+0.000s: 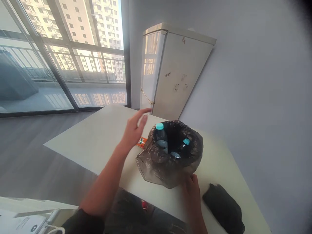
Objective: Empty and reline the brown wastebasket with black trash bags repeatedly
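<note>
A dark, see-through trash bag (156,170) lines a round bin on the white table, its edge folded down over the outside. Inside stand two plastic bottles with turquoise caps: a taller bottle (161,139) at the left and a tilted bottle (181,148) at the right. My left hand (135,126) hovers left of the bin, fingers apart and holding nothing. Below the bin's right side, my right hand (192,185) has its fingers curled at the bag's hanging edge; the fingertips are partly hidden. An orange packet (141,142) lies beside the bin, partly covered by the bag.
A black, soft-looking bundle (223,208) lies on the white table (87,139), right of my right hand. Behind the table a worn white fridge (180,74) stands against the wall. Glass sliding doors (80,65) are at the left. A white box-like thing (26,221) sits lower left.
</note>
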{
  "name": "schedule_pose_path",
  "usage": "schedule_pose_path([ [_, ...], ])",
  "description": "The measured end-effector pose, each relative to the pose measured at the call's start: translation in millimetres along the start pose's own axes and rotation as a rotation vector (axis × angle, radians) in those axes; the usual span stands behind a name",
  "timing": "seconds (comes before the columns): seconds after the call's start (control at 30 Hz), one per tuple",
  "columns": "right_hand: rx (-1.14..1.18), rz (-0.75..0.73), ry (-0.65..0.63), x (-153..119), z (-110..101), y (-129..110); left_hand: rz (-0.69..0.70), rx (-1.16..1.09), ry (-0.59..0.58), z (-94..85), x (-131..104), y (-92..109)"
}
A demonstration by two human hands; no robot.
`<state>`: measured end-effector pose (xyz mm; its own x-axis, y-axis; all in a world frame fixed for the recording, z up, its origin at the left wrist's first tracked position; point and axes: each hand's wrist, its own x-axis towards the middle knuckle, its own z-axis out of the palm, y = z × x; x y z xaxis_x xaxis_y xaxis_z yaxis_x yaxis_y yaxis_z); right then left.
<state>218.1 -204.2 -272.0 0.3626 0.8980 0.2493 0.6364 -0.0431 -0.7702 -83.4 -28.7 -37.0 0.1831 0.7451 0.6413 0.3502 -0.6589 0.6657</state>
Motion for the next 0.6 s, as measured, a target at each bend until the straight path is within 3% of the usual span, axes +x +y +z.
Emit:
schedule_pose_path([
  [0.03, -0.001, 0.005, -0.005, 0.0, 0.2, -0.5, 0.005, 0.05, -0.011, -9.0, -6.8, -18.6],
  [0.13, 0.002, 0.031, -0.028, 0.5, -0.6, -6.3, -0.016, 0.201, -0.431, -22.4, -28.5, -77.7],
  [0.2, 0.01, 0.035, -0.033, 1.7, -1.4, -11.1, -0.078, 0.297, -0.632, -14.4, -42.9, -108.4],
  [0.27, 0.021, 0.032, -0.022, 2.8, -2.1, -14.8, -0.136, 0.369, -0.677, 2.4, -56.6, -126.4],
  [0.37, 0.029, 0.022, -0.003, 3.2, -4.0, -19.3, -0.192, 0.455, -0.537, 21.7, -73.1, -134.6],
  [0.43, 0.025, 0.026, -0.004, 2.9, -5.6, -22.6, -0.248, 0.485, -0.36, 20.4, -78.8, -132.3],
  [0.53, 0.03, 0.03, -0.009, 3.2, -7.0, -27.1, -0.422, 0.318, 0.096, 1.1, -76.7, -112.5],
  [0.6, 0.038, 0.027, -0.002, 4.2, -6.6, -28.1, -0.454, 0.045, 0.359, -12.8, -68.8, -82.2],
])
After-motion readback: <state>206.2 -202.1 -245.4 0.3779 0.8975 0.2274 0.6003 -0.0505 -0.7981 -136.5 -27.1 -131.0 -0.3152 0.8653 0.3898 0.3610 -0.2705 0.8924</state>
